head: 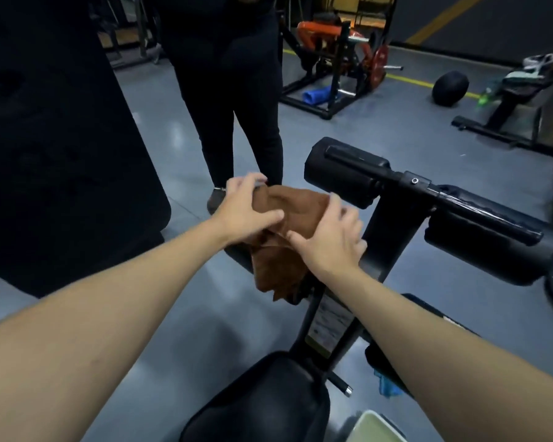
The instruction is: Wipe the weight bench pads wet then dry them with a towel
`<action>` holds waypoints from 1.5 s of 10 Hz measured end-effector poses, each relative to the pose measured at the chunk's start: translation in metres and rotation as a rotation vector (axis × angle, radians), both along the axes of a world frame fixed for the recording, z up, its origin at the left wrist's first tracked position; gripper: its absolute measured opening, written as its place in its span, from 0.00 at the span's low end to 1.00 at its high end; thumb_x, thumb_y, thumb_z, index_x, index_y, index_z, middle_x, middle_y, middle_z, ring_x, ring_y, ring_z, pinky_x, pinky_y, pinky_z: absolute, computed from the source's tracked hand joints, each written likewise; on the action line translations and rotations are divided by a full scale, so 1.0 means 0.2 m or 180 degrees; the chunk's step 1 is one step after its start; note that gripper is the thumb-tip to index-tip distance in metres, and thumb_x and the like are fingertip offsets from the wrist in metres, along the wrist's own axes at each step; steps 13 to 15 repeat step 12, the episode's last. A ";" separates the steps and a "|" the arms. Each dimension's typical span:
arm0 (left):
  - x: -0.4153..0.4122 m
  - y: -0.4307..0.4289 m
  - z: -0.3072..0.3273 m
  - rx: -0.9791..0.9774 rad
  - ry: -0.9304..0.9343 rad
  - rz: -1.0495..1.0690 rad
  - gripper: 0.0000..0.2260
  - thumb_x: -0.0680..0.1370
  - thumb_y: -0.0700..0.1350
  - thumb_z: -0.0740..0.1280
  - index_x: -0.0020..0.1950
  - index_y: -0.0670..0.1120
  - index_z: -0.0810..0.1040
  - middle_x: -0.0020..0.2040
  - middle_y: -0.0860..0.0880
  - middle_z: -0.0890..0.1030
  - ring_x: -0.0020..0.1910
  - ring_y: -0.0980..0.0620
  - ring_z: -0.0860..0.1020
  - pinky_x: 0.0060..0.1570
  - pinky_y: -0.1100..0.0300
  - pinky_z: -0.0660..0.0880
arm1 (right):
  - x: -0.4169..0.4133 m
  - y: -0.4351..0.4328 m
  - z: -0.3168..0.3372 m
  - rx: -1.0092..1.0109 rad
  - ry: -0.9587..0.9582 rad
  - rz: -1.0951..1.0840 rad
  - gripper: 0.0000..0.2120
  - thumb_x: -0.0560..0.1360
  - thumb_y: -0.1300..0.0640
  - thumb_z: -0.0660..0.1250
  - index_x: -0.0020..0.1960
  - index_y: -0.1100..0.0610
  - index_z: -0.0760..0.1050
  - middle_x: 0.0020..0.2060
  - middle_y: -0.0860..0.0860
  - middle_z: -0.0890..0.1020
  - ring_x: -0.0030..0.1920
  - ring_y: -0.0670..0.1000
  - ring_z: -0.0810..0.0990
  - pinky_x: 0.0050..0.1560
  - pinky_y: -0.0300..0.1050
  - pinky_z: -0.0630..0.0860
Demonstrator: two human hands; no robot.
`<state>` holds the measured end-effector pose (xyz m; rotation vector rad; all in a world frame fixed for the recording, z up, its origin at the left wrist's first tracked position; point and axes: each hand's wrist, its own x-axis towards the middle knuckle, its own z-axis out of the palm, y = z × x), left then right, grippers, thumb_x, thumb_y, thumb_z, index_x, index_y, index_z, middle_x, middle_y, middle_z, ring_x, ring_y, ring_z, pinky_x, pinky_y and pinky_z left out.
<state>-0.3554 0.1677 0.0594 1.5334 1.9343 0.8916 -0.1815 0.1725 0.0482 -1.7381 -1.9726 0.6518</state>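
A brown towel [296,215] is draped over a black roller pad at the end of the bench, its lower part hanging down. My left hand [248,213] lies on the towel's left side with its fingers curved round it. My right hand [331,239] rests on the towel's right side with fingers spread. The other black roller pad [342,177] sticks out to the right on the same bar. The black seat pad [262,400] is at the bottom centre, below my arms.
A person in black trousers [237,90] stands just beyond the towel. A large black pad [61,138] fills the left. An orange and black machine [336,62], a black ball [450,89] and another bench [511,103] stand on the grey floor behind. A blue cloth [385,384] lies under my right arm.
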 end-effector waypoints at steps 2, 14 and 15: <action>-0.01 0.03 -0.33 -0.0513 0.1165 -0.0726 0.21 0.72 0.51 0.74 0.63 0.57 0.72 0.79 0.52 0.58 0.78 0.52 0.53 0.72 0.42 0.59 | 0.02 0.06 -0.23 -0.0199 -0.0846 0.0999 0.26 0.75 0.46 0.70 0.70 0.45 0.65 0.72 0.47 0.58 0.69 0.56 0.60 0.64 0.59 0.65; 0.01 -0.21 -0.09 -0.0252 0.0676 -0.0094 0.05 0.77 0.41 0.68 0.52 0.47 0.78 0.57 0.48 0.74 0.57 0.46 0.75 0.57 0.59 0.74 | -0.04 -0.10 0.00 0.0373 -0.0577 0.0904 0.13 0.76 0.50 0.62 0.59 0.51 0.72 0.61 0.52 0.72 0.63 0.57 0.66 0.61 0.58 0.65; 0.01 -0.21 -0.09 -0.0252 0.0676 -0.0094 0.05 0.77 0.41 0.68 0.52 0.47 0.78 0.57 0.48 0.74 0.57 0.46 0.75 0.57 0.59 0.74 | -0.04 -0.10 0.00 0.0373 -0.0577 0.0904 0.13 0.76 0.50 0.62 0.59 0.51 0.72 0.61 0.52 0.72 0.63 0.57 0.66 0.61 0.58 0.65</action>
